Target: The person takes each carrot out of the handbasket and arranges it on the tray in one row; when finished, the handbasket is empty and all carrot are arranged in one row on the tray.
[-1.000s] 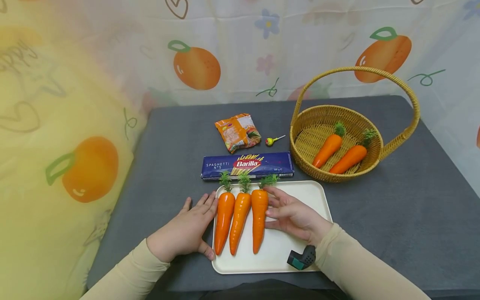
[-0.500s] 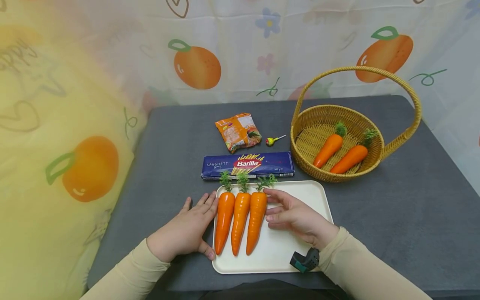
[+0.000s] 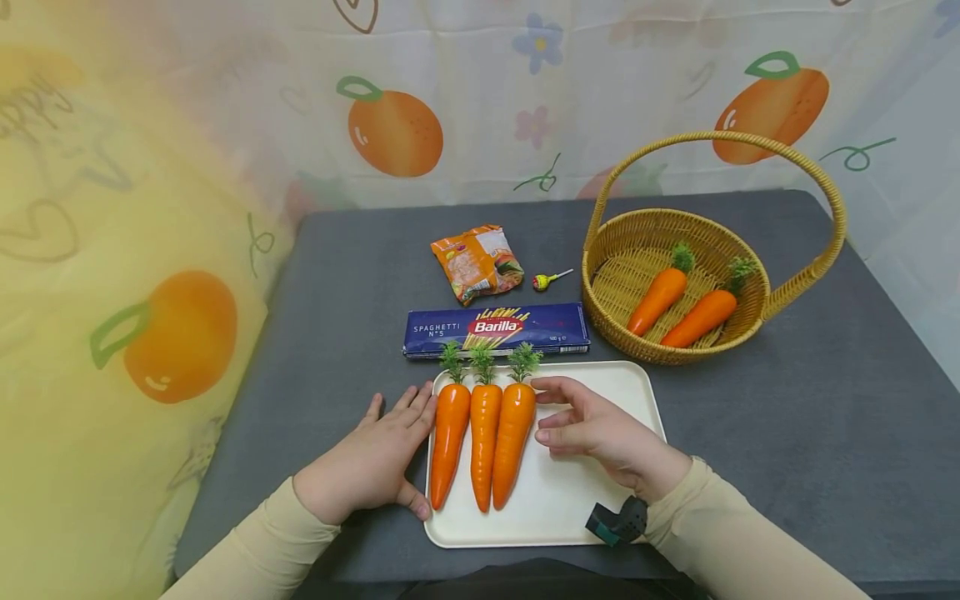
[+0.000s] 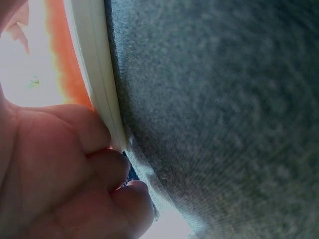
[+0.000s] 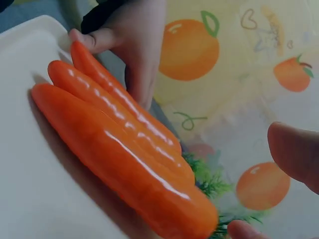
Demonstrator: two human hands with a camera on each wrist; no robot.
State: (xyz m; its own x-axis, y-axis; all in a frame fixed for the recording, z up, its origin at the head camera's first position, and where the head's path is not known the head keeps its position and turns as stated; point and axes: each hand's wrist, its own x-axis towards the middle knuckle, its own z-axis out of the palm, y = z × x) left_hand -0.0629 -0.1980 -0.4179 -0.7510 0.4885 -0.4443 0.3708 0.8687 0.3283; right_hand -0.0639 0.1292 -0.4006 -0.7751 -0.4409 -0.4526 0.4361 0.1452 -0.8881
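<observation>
Three orange toy carrots lie side by side on the left part of a cream tray [image 3: 577, 508], green tops toward the back. These are the left carrot [image 3: 450, 442], the middle carrot [image 3: 484, 446] and the right carrot [image 3: 514, 437]. My left hand [image 3: 371, 467] rests with fairly straight fingers along the tray's left edge, next to the left carrot. Loosely bent, the fingers of my right hand [image 3: 603, 433] are at the right carrot's upper right side and grip nothing. In the right wrist view the right carrot [image 5: 124, 159] is nearest, with my left hand behind the row.
Behind the tray lies a blue spaghetti box [image 3: 427, 333], its front edge overlapped by the carrot tops. Farther back are an orange snack packet [image 3: 472, 262] and a lollipop [image 3: 542, 282]. A wicker basket [image 3: 600, 321] with a tall handle, holding two carrots [image 3: 660, 300], stands at the back right.
The right carrot has shifted left against the middle one, and the middle carrot has straightened. My right hand has drawn slightly back to the right. My left hand stays in place.
</observation>
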